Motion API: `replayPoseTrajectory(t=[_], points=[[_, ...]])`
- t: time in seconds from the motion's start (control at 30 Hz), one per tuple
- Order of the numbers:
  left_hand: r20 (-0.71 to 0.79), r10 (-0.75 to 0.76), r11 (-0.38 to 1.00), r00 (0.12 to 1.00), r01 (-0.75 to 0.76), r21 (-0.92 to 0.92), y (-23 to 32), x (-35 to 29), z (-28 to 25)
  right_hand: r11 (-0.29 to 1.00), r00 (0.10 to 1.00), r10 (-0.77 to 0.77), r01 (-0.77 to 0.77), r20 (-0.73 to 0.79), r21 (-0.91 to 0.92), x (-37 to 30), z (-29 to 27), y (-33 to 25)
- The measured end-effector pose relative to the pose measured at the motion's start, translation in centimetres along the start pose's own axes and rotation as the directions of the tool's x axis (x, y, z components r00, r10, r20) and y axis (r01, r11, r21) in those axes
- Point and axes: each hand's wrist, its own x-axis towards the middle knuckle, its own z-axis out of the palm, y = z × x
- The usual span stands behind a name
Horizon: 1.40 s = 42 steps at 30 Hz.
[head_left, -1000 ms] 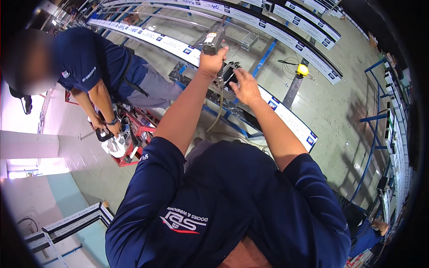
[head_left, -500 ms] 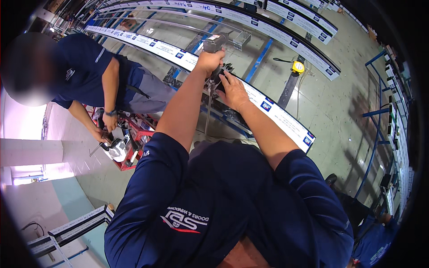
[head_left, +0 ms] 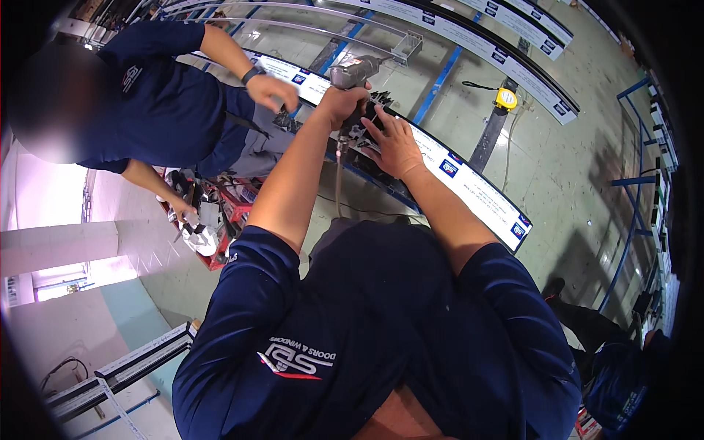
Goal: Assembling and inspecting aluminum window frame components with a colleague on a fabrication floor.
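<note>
My left hand [head_left: 343,107] is closed round the handle of a grey-black pistol-shaped drill [head_left: 353,73], its body resting above the fist. From below the handle a thin pale hose [head_left: 339,183] hangs toward the floor. My right hand [head_left: 397,144] is just right of it, fingers spread, over a long white-faced profile [head_left: 480,192]. Several small dark pieces [head_left: 378,103], too small to name, lie between the two hands. Whether my right fingertips touch them I cannot tell. The drill's tip is not clearly visible.
A co-worker's hand [head_left: 271,92] reaches over the profile at left; their other hand is at a red cart [head_left: 214,258] with tools. A yellow tape measure [head_left: 505,99] sits on a dark crossbar. More profiles [head_left: 506,59] lie beyond, on blue rails [head_left: 438,84]. Another person [head_left: 616,367] is at lower right.
The co-worker's one hand has risen from the cart toward the profile. My right hand has pulled slightly back with fingers more spread. My left hand still holds the drill; the view has shifted a little.
</note>
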Motion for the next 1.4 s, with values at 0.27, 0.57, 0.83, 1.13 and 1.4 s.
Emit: replayPoseTrajectory(t=[0.27, 0.57, 0.83, 1.13, 1.4], points=[[-0.009, -0.003, 1.0, 1.0, 0.003, 0.025, 2.3, 4.2, 2.6, 0.995, 0.994, 0.036, -0.026, 0.1, -0.098, 0.2, 0.2, -0.2], [-0.086, -0.035, 0.991, 0.996, 0.046, 0.128, 5.0, 9.2, 6.4, 0.996, 0.997, 0.025, -0.018, 0.076, -0.091, 0.2, 0.5, 0.6], [-0.118, -0.086, 0.979, 0.989, 0.105, 0.172, 4.9, 9.1, 7.4, 1.0, 0.996, 0.014, -0.014, 0.088, 0.009, -0.3, 1.1, 0.6], [-0.145, 0.38, 0.823, 0.914, -0.262, 0.503, 0.3, 5.7, 2.8, 0.933, 0.994, 0.094, -0.068, -0.059, 0.355, 1.4, -0.2, 0.8], [0.222, 0.289, 0.773, 0.931, -0.364, 0.519, 3.1, -22.5, -1.2, 0.924, 0.979, 0.152, -0.092, -0.136, 0.371, 0.7, 0.6, 1.3]])
